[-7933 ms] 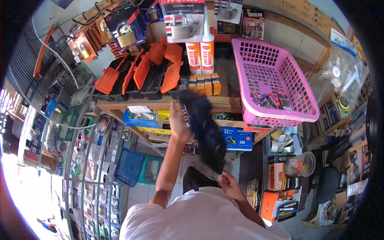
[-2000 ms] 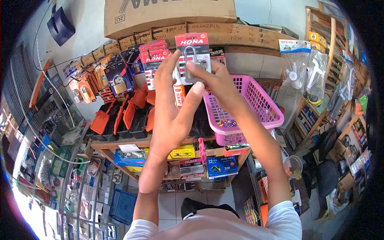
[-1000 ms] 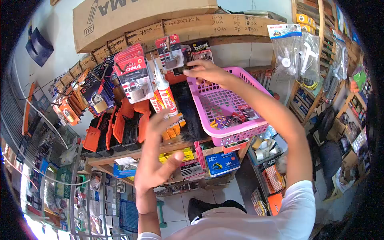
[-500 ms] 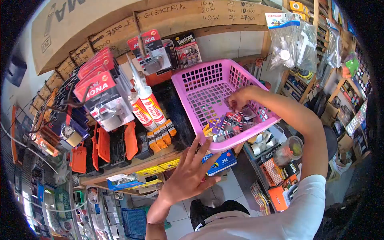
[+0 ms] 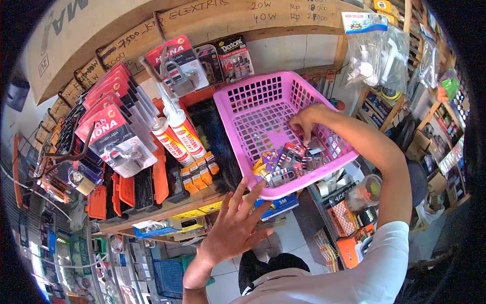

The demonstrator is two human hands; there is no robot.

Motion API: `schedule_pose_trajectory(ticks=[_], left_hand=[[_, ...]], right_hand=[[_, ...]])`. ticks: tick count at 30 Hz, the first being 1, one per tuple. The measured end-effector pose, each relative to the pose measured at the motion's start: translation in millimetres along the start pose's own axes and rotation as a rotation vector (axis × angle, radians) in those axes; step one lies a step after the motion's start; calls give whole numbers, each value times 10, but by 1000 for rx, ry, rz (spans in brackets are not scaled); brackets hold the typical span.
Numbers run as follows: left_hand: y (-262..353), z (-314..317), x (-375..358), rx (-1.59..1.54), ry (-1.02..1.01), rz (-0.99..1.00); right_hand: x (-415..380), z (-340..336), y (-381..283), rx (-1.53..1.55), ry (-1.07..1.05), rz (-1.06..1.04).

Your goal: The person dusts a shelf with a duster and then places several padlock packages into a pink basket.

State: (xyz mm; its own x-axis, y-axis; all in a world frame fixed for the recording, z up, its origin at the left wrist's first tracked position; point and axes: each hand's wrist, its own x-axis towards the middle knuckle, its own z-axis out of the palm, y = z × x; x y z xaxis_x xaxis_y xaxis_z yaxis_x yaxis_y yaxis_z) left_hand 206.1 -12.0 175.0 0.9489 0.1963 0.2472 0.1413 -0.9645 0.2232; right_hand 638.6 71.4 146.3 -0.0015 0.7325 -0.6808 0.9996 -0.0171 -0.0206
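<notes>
A pink plastic basket (image 5: 245,134) with lattice walls stands tilted before me. My right hand (image 5: 307,122) reaches into it from the right, fingers curled downward over small packs; whatever they grip is hidden. Beneath it lie red-and-black packs (image 5: 293,150), and purple-and-yellow packets (image 5: 269,159) rest to the left. A shiny metal piece with a loop, like a padlock (image 5: 280,177), lies in the front corner. My left hand (image 5: 230,223) is spread open, its fingertips at the basket's near left corner.
Left of the basket stand silicone sealant tubes (image 5: 184,133) and small orange-and-black boxes (image 5: 200,174). Carded padlocks (image 5: 117,137) hang farther left, above open orange-lidded boxes (image 5: 127,190). Bagged white fittings (image 5: 363,58) hang at the back right. A blue 3M box (image 5: 281,204) sits below the basket.
The view has shifted slightly. My right hand still works over the packs, its fingers in a changed pose. The padlock-like piece shows more plainly in the front corner. My left hand stays at the rim.
</notes>
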Motion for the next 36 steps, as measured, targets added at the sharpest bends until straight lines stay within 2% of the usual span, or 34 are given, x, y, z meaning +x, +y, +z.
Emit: schedule_pose_trajectory(ticks=[3, 5, 8, 11, 13, 15, 16, 17, 19, 21, 24, 25, 27, 29, 30, 32, 33, 35, 36], left_hand=[[30, 20, 11, -13, -3, -24], [58, -7, 26, -13, -22, -46], [65, 23, 25, 10, -15, -57], [83, 24, 23, -12, -38, -91], [90, 32, 32, -1, -37, -101], [99, 47, 18, 9, -38, -113], [100, 61, 12, 11, -29, -120], [101, 66, 18, 14, -15, -123], [107, 55, 34, 29, 3, -109], [123, 30, 35, 40, 17, -97], [160, -14, 40, 19, 12, -93], [174, -32, 34, 14, 21, -86], [187, -49, 9, 6, 31, -79], [187, -62, -16, -82, 128, -46], [197, -71, -37, -84, 139, -47], [223, -82, -81, -219, 349, -14], [239, -71, -121, -222, 363, -20], [246, -9, -262, -648, 590, -35], [149, 91, -350, -702, 605, 8]], right_hand=[[62, -7, -14, -103, 39, -12], [163, -63, -41, -152, -101, 52], [67, -14, -113, -302, 41, 17], [-144, -97, -204, -254, 91, 50], [-245, -221, -230, -171, 43, 93], [-385, -380, -228, -44, -29, 0], [-310, -359, -127, 108, 15, -71], [-250, -347, -17, 107, 25, -67], [-459, -385, -124, 86, 290, -133], [-606, -422, -198, 114, 334, -169], [-956, -447, -385, 103, 680, -358], [-1134, -473, -485, 102, 683, -351], [-1436, -524, -690, 223, 840, -460], [-1791, -533, -955, 232, 892, -391], [-1893, -538, -1044, 286, 968, -444], [-2151, -507, -1291, 349, 1112, -548], [-2238, -459, -1414, 336, 1104, -554], [-2338, -323, -1666, 359, 1220, -770], [-2372, -235, -1828, 364, 1168, -846]])
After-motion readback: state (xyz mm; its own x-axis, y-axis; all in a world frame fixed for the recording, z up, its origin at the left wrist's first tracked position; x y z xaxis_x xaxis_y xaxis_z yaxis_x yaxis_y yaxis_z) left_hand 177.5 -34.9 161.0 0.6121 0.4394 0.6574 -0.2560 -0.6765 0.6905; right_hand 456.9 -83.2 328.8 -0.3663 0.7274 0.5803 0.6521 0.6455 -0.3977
